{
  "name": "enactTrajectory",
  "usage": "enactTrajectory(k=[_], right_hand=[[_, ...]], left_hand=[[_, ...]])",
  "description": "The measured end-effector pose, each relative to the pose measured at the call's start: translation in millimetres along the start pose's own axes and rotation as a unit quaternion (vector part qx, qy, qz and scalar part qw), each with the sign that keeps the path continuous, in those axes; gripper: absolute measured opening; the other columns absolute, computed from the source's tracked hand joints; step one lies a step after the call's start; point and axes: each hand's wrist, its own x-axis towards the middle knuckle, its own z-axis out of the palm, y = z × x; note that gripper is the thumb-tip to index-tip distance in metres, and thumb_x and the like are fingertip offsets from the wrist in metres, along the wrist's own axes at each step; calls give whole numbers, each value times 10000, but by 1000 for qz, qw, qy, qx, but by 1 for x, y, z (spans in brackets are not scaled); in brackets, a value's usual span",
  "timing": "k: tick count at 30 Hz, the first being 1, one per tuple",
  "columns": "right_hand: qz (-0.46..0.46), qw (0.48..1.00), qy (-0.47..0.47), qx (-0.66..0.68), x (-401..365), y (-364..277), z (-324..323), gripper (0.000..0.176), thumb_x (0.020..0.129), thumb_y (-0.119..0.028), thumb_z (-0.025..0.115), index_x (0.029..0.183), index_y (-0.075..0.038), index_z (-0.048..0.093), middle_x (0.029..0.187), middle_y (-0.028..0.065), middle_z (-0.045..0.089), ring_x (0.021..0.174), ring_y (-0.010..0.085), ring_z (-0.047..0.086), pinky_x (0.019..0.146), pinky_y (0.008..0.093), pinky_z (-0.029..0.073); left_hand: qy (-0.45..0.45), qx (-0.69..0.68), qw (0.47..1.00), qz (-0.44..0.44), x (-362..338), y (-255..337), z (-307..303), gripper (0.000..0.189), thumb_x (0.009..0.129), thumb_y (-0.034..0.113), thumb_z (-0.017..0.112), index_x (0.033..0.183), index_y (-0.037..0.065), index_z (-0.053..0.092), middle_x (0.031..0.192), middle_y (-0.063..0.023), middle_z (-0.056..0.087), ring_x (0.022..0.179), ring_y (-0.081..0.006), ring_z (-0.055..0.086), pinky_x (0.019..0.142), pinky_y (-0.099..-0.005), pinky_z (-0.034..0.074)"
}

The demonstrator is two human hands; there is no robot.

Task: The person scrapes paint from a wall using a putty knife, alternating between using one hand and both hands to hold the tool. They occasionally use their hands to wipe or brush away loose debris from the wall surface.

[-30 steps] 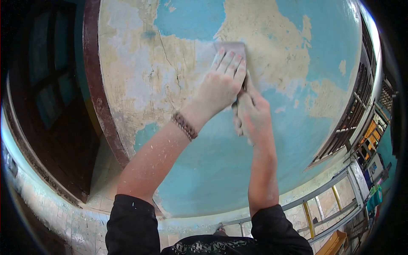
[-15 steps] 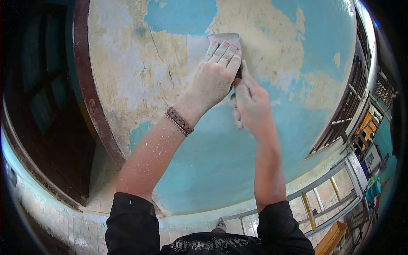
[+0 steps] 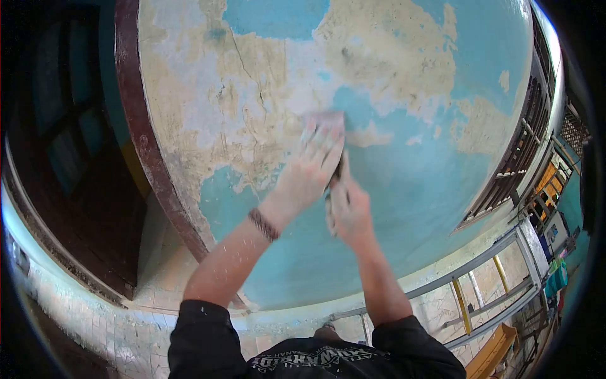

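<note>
A wide putty knife (image 3: pixel 336 117) rests with its blade against the wall (image 3: pixel 303 252), where blue paint gives way to bare, pale plaster. My left hand (image 3: pixel 304 170) lies on the blade, its dusty fingers stretched out and pressing down. Below it, my right hand (image 3: pixel 350 211) is wrapped round the dark handle, most of which is hidden by the hands. Both hands are slightly smeared by motion. White dust and flecks coat the left hand and forearm, and a braided bracelet (image 3: pixel 263 224) circles that wrist.
At left, a dark red door frame (image 3: pixel 142 126) edges the wall beside a dark doorway. A barred window (image 3: pixel 514 158) is at right. Below it a metal ladder (image 3: pixel 454 284) lies near the wall's foot, with an orange-brown object (image 3: pixel 493 354) beside it. Light debris speckles the tiled floor (image 3: pixel 126 341).
Both hands and the putty knife have moved down the wall and slightly left. The plaster patch above, formerly behind the hands, now shows. The view has shifted slightly.
</note>
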Motion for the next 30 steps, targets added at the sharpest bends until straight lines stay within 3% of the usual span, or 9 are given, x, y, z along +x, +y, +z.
enactTrajectory(k=[6,10,15,17,19,20,23,25,30], right_hand=[[144,982,-119,-17,-108,104,-7,542,1016,-116,419,1534,-117,259,608,1,505,407,74,423,376,250,376],[423,861,-270,-79,-148,136,-32,504,965,-273,548,1439,-140,445,706,51,601,468,107,493,418,278,435],[485,793,-350,-116,-165,162,-50,424,929,-294,595,1299,-88,578,762,57,625,579,121,569,456,281,468],[489,781,-364,-135,-164,176,-59,407,917,-289,609,1263,-74,604,773,55,629,604,125,583,467,279,477],[465,798,-349,-160,-154,186,-66,409,892,-242,635,1257,-58,612,813,48,629,620,130,589,486,279,496],[465,796,-355,-157,-149,186,-70,409,892,-242,635,1257,-58,612,813,48,629,620,130,589,486,279,496],[408,856,-306,-85,-135,180,-78,478,849,-221,666,1284,-38,591,762,43,602,634,142,603,519,293,505],[401,854,-321,-81,-126,173,-86,469,846,-214,666,1277,-44,597,754,34,593,620,131,583,512,285,487],[378,842,-376,-79,-131,168,-126,461,840,-213,663,1276,-73,610,741,18,574,595,106,534,495,268,442]], left_hand=[[-69,-69,987,-124,-166,81,29,560,756,86,587,1295,-51,521,1361,-224,505,1311,-383,444,1138,-521,319],[-191,-126,946,-228,-286,145,36,383,739,81,606,1115,20,639,1224,-166,621,1198,-329,551,1037,-481,402],[-326,-231,850,-344,-335,152,8,315,765,96,604,1073,59,657,1192,-138,652,1165,-293,583,974,-473,425],[-452,-223,792,-345,-318,120,12,318,794,87,597,1106,46,636,1312,-197,573,1252,-342,516,1048,-502,380],[-218,-139,915,-310,-239,93,-7,367,814,78,608,1178,32,585,1439,-235,438,1354,-409,388,1124,-528,305],[-157,-101,936,-298,-199,75,-14,450,834,74,622,1271,34,521,1514,-243,317,1415,-455,258,1166,-551,224],[65,15,968,-244,-91,28,-28,618,894,115,625,1440,-18,367,1534,-235,292,1431,-446,225,1166,-526,217],[83,88,969,-215,-27,0,-32,683,919,213,605,1478,-21,290,1552,-302,183,1433,-503,152,1162,-573,141],[135,278,912,-271,61,-45,25,880,922,570,468,1519,-9,180,1576,-296,82,1465,-467,19,1140,-648,2]])
